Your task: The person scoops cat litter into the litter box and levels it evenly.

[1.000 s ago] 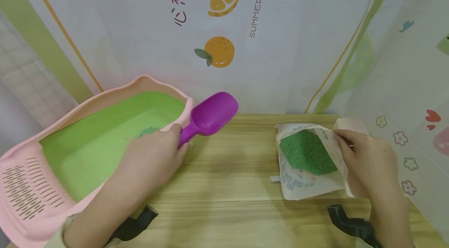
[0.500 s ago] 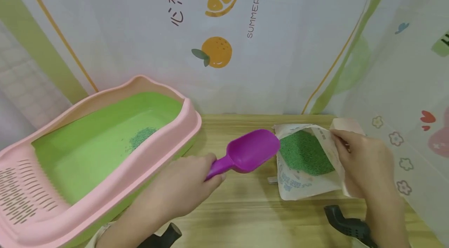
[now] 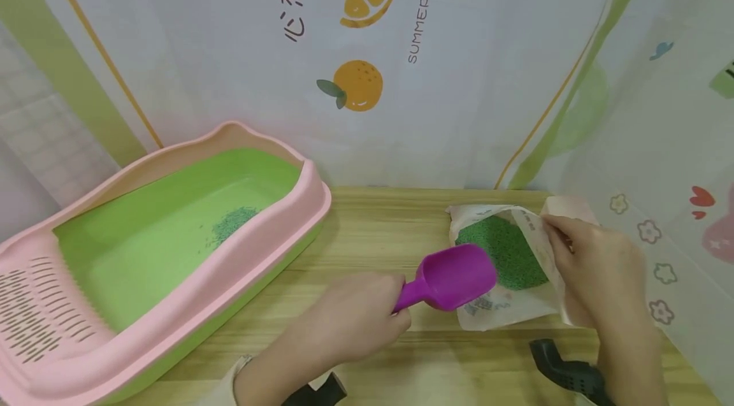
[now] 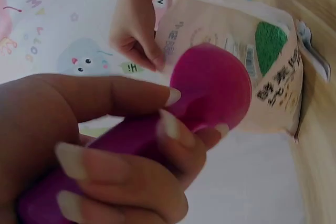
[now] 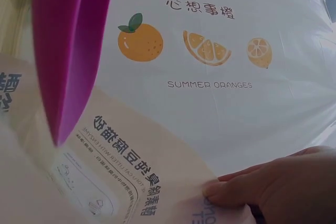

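Note:
My left hand (image 3: 358,317) grips the handle of a purple scoop (image 3: 459,275), whose empty bowl overlaps the left front part of an opened bag (image 3: 499,317) of green granules (image 3: 513,253). In the left wrist view, the fingers (image 4: 131,174) curl round the handle, with the scoop's bowl (image 4: 212,87) in front of the bag (image 4: 268,114). My right hand (image 3: 602,266) pinches the bag's right upper edge; in the right wrist view its thumb (image 5: 226,192) lies on the printed paper (image 5: 121,156). The scoop (image 5: 68,51) hangs above the bag there.
A green litter tray with a pink rim (image 3: 275,221) stands at the left, a small patch of granules (image 3: 234,222) inside. Behind the bag is a pale pink block (image 3: 568,205). A printed curtain (image 3: 459,106) backs the wooden table (image 3: 378,227).
My left hand has carried the scoop from the tray's rim rightwards and nearer, to the front of the bag. My right hand keeps its pinch on the bag's edge.

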Demonstrator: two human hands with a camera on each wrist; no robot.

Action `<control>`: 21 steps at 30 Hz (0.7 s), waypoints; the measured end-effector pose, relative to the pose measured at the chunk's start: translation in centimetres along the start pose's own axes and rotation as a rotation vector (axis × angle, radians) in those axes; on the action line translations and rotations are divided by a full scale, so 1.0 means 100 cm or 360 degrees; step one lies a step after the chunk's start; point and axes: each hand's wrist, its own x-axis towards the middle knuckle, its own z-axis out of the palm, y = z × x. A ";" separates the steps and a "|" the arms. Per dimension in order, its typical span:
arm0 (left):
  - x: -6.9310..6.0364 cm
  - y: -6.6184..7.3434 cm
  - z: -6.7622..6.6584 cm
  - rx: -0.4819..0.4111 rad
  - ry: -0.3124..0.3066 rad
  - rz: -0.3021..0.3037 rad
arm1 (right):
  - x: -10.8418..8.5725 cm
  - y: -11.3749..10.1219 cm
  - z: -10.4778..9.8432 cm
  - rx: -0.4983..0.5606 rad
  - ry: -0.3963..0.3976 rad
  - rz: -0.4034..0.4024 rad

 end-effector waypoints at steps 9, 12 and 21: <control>0.023 0.011 0.035 -0.0022 0.0060 0.0032 | -0.001 -0.003 0.002 -0.0027 0.0039 -0.0056; 0.030 0.016 0.048 0.0137 0.0194 0.0112 | -0.003 -0.004 0.004 -0.0020 0.0114 -0.0097; 0.046 0.033 0.072 0.0610 0.0354 0.0071 | -0.003 -0.005 0.003 -0.0032 0.0070 -0.0058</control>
